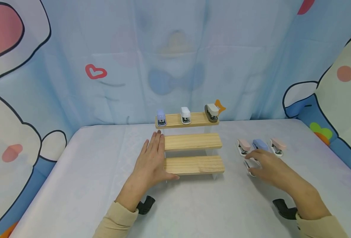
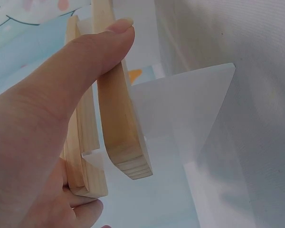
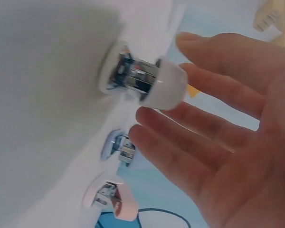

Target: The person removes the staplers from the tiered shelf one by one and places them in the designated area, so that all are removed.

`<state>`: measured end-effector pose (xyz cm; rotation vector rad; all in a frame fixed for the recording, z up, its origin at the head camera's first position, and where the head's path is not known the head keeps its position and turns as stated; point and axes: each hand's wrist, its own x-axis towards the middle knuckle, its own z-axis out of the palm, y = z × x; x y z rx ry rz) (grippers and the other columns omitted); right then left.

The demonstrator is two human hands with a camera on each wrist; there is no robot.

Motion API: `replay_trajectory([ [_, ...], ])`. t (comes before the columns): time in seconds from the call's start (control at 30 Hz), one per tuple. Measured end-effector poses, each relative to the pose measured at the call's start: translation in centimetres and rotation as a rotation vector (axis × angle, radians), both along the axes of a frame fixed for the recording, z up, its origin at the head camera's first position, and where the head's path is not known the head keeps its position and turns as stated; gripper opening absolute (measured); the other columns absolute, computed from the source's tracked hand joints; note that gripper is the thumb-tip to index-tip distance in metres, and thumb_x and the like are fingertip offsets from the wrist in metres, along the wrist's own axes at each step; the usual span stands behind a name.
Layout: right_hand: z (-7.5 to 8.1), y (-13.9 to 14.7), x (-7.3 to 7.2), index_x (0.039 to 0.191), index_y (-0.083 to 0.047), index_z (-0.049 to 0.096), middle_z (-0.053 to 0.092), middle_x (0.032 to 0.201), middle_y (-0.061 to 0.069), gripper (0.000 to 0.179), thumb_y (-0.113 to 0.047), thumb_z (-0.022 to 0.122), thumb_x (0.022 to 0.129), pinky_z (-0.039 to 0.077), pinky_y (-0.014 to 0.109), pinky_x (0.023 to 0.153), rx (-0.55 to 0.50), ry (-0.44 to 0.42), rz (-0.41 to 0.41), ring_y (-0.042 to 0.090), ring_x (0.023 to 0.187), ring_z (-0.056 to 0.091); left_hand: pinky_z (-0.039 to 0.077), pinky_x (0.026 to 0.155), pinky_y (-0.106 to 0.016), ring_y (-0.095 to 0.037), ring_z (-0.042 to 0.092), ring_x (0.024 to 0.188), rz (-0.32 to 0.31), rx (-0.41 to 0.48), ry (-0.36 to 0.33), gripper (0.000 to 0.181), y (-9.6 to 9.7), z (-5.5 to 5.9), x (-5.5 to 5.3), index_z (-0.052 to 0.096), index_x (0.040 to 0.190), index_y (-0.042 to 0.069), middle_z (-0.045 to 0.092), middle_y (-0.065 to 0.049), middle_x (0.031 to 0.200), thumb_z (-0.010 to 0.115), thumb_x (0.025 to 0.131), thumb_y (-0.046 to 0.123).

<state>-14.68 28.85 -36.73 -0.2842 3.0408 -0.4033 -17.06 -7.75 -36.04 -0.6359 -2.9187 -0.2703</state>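
Note:
A three-tier display stand with wooden boards (image 1: 193,165) stands on the cloth. My left hand (image 1: 151,162) rests along its left side, fingers straight; the thumb (image 2: 92,54) lies over the lowest board (image 2: 121,128). My right hand (image 1: 270,168) hovers around a small white stapler (image 3: 166,85), fingers spread and slightly bent, thumb apart from it. Beyond that hand are a pink stapler (image 1: 243,145), a blue stapler (image 1: 260,144) and another pink stapler (image 1: 277,146). On the top board sit a lilac stapler (image 1: 161,118), a white stapler (image 1: 185,115) and a grey-and-white stapler (image 1: 212,112).
A white cloth (image 1: 74,185) covers the table. Behind it hangs a blue printed curtain (image 1: 237,76) with cartoon figures. Clear side supports (image 2: 190,99) hold the boards. Black wrist mounts (image 1: 284,209) stick out inward from both wrists.

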Motion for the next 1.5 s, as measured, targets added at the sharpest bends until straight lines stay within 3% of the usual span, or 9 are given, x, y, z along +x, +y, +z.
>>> replay_trajectory([
  [0.13,0.8,-0.1,0.2,0.121,0.000,0.065,0.057,0.127,0.031,0.036,-0.014,0.073,0.088,0.053,0.059,0.086,-0.021,0.018,-0.016,0.046,0.111,0.059,0.016,0.126,-0.048,-0.030,0.008,0.156,0.000,0.000,0.001,0.143,0.0,0.0,0.0,0.008,0.157,-0.004,0.008,-0.020,0.166,0.084,0.060,0.068],
  [0.4,2.8,-1.1,0.2,0.114,-0.001,0.068,0.062,0.122,0.024,0.028,-0.010,0.071,0.089,0.049,0.063,0.093,-0.013,0.245,0.050,0.042,0.112,0.060,0.016,0.126,-0.048,-0.030,0.008,0.155,0.003,-0.003,-0.005,0.143,-0.1,0.0,0.0,0.009,0.157,-0.004,0.009,-0.020,0.166,0.085,0.060,0.067],
  [0.6,4.2,-2.1,-0.3,0.113,-0.001,0.067,0.062,0.122,0.022,0.025,-0.009,0.070,0.089,0.054,0.059,0.087,-0.051,0.363,0.086,0.040,0.109,0.061,0.017,0.126,-0.048,-0.030,0.009,0.155,0.001,-0.011,0.002,0.143,-0.1,-0.1,0.0,0.009,0.157,-0.005,0.009,-0.020,0.166,0.084,0.060,0.068],
  [0.97,5.7,-3.9,-1.3,0.116,-0.002,0.066,0.063,0.120,0.019,0.031,-0.003,0.074,0.085,0.056,0.056,0.080,-0.100,0.507,0.158,0.036,0.100,0.064,0.017,0.125,-0.048,-0.031,0.009,0.155,-0.004,-0.004,0.006,0.143,-0.1,0.0,0.0,0.008,0.157,-0.004,0.010,-0.020,0.166,0.085,0.060,0.068],
  [1.3,7.1,-6.1,-2.6,0.120,0.000,0.064,0.061,0.120,0.017,0.032,-0.003,0.070,0.089,0.057,0.050,0.075,-0.158,0.602,0.213,0.035,0.097,0.065,0.016,0.126,-0.048,-0.030,0.008,0.155,0.000,-0.016,0.004,0.143,0.0,0.0,0.0,0.007,0.157,-0.004,0.008,-0.020,0.166,0.083,0.060,0.069],
  [1.5,7.7,-7.3,-3.6,0.122,-0.001,0.063,0.059,0.125,0.017,0.033,-0.003,0.069,0.089,0.056,0.050,0.080,-0.190,0.616,0.204,0.035,0.104,0.063,0.016,0.126,-0.048,-0.030,0.008,0.155,0.000,-0.019,0.012,0.143,0.0,-0.1,-0.1,0.007,0.157,-0.004,0.008,-0.020,0.166,0.083,0.060,0.070],
])
